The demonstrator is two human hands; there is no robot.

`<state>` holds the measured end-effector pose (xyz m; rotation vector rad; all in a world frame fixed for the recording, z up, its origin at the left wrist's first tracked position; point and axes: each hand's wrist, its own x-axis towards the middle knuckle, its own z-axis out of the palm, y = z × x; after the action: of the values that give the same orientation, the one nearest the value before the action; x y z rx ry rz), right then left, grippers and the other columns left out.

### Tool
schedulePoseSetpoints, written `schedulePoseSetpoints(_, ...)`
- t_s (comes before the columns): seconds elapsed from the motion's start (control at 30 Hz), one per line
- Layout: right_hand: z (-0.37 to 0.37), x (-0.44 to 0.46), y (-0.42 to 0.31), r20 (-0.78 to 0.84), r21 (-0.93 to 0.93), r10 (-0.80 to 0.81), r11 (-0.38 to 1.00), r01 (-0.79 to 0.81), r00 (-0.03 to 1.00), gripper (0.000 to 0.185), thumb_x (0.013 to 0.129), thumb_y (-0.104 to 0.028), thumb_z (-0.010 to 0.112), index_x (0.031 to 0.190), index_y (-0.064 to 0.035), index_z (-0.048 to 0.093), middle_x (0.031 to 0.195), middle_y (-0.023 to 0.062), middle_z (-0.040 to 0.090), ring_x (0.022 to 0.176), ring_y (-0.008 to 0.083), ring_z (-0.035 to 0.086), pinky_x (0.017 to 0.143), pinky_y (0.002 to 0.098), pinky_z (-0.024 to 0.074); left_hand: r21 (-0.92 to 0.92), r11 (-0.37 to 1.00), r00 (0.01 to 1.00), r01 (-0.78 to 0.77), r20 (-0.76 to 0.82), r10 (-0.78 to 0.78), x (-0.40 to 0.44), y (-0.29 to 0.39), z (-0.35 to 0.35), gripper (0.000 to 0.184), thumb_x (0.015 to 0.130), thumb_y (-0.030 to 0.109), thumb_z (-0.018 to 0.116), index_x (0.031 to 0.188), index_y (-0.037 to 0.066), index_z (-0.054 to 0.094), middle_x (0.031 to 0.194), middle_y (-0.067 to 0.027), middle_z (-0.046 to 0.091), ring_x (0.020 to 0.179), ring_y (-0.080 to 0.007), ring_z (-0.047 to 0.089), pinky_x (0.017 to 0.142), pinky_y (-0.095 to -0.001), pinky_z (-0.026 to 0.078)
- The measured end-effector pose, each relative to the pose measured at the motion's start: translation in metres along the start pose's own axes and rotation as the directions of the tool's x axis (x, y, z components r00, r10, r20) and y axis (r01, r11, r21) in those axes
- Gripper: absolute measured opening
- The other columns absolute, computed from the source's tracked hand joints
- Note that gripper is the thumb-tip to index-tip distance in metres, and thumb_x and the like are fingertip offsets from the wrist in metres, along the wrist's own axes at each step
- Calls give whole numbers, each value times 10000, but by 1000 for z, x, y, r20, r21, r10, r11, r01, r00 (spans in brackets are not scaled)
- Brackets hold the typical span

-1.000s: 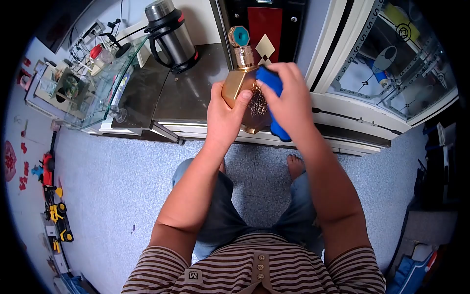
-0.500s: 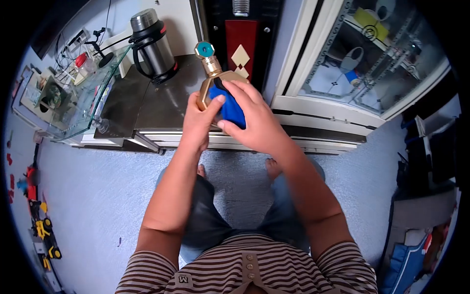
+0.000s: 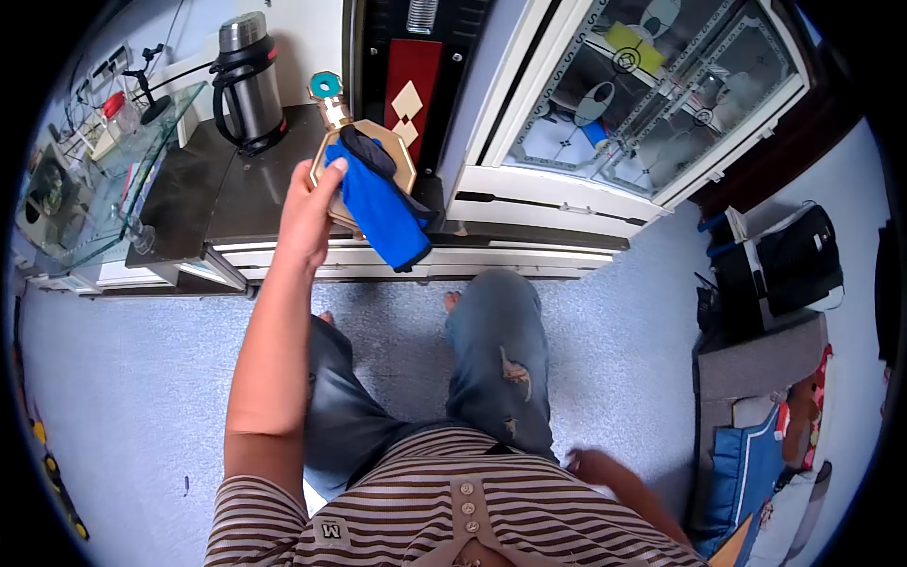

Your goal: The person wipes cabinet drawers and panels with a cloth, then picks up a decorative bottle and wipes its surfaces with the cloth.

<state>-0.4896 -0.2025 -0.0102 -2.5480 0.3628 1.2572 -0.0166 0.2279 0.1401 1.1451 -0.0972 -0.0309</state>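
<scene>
One glossy dark-brown counter [image 3: 217, 194] lay beside the gold octagonal bottle [image 3: 401, 156], which could have slipped, since only the left hand [image 3: 310, 213] gripped it, fingers closed, thumb pinning a drooping blue-and-black cloth [image 3: 383, 213]. I counted one bottle, one cloth, two hands; the right hand's [image 3: 597, 468] finger opening was too blurred to tell.

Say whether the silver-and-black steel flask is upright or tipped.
Upright: the flask stands base-down on the dark countertop, its silver cap on top.
</scene>
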Motion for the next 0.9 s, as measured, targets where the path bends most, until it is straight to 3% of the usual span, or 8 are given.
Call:
schedulePoseSetpoints(0.07, 61, -19, 21, 121, 385, -149, 918, 92, 981, 436, 930, -382, 641, 1120, 7, 688, 1002, 223, 733, 929, 347, 707, 837, 452, 548, 10, 1000, 1000, 8, -15, -7, -1, 1, 2, 460, 951, 338, 730, 1227, 41, 512, 1047, -63, 629, 937, -139, 631, 830, -326, 534)
schedulePoseSetpoints(0.17, 61, -29, -1, 266, 691, 0, 697, -191, 964, 429, 927, -380, 652, 1099, 11, 696, 989, 195, 732, 900, 307, 697, 813, 425, 545, 14, 1000, 1000, -1, 0, 1, 3, -3, 3, 469, 946, 345, 735, 1228, 44, 512, 1045, -58, 628, 938, -138, 632, 825, -321, 534)
schedulePoseSetpoints(0.5, 48, -37, -48, 282, 946, 220, 98, -309, 934, 420, 935, -383, 663, 1033, 20, 731, 934, 125, 729, 814, 194, 672, 738, 347, 535, 54, 998, 1000, 12, 6, -12, 2, -2, 14, 481, 935, 390, 731, 1210, 62, 513, 1038, -55, 630, 914, -133, 642, 776, -310, 538)
schedulePoseSetpoints(0.53, 39, -44, -59, 258, 959, 209, 64, -276, 943, 487, 972, -446, 607, 1066, 16, 731, 947, 161, 739, 847, 281, 704, 764, 395, 545, 46, 999, 1000, -1, 11, 0, 3, -3, 13, 477, 934, 388, 731, 1201, 59, 513, 1034, -57, 634, 907, -135, 644, 770, -315, 541)
schedulePoseSetpoints(0.57, 35, -41, -58, 258, 958, 212, 68, -278, 942, 487, 972, -446, 607, 1066, 16, 731, 947, 161, 739, 847, 281, 704, 764, 395, 545, 42, 999, 1000, 1, 7, -1, 4, -3, 13, 477, 934, 388, 731, 1201, 59, 513, 1034, -57, 634, 907, -135, 644, 770, -315, 541)
schedulePoseSetpoints(0.63, 35, -34, -55, 159, 290, 352, 876, -384, 922, 596, 992, -554, 528, 1104, -3, 727, 1029, 227, 738, 916, 421, 708, 831, 476, 547, 48, 999, 1000, -15, 17, 14, 5, -3, 11, 479, 932, 392, 735, 1196, 56, 517, 1019, -53, 635, 889, -133, 644, 757, -311, 535)
schedulePoseSetpoints(0.77, -42, -111, -84, 139, 76, 236, 966, -248, 962, 727, 1009, -637, 416, 1323, -13, 618, 1224, 294, 665, 1137, 465, 633, 973, 526, 499, 68, 997, 999, 42, 11, -43, 10, -5, 6, 396, 981, 361, 687, 1199, 65, 541, 1079, -41, 640, 979, -139, 641, 889, -352, 527)
schedulePoseSetpoints(0.9, -107, -164, -92, 103, -60, 321, 947, -316, 942, 744, 1020, -613, 423, 1396, 17, 551, 1241, 305, 654, 1211, 455, 604, 1021, 508, 479, 46, 999, 1000, -18, -10, 19, 11, -5, 3, 511, 917, 389, 754, 1214, 41, 527, 1008, -49, 643, 851, -121, 642, 728, -292, 521)
